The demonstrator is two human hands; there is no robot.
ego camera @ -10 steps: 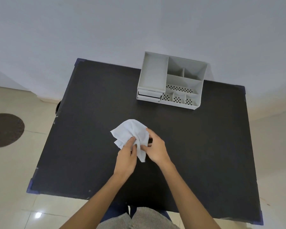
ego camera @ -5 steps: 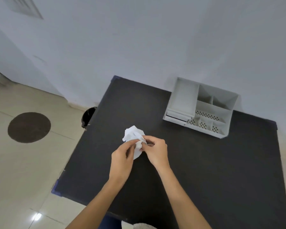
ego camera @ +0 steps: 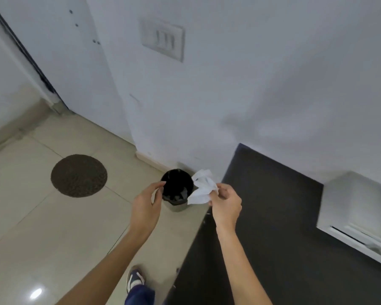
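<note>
Now my right hand (ego camera: 226, 205) pinches the crumpled tissue (ego camera: 201, 188) by its lower edge above the rim of the black bin (ego camera: 177, 188) on the floor; it is feather-light, soft and limp, so a fingertip pinch should hold it, while my left hand (ego camera: 145, 208) hovers open, holding nothing.

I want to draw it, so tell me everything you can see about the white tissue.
The white tissue looks like thin, soft paper, crumpled into loose folds with pointed corners. The right hand pinches one end, holding it in the air near the open top of the black bin. Nothing else touches it.
</note>
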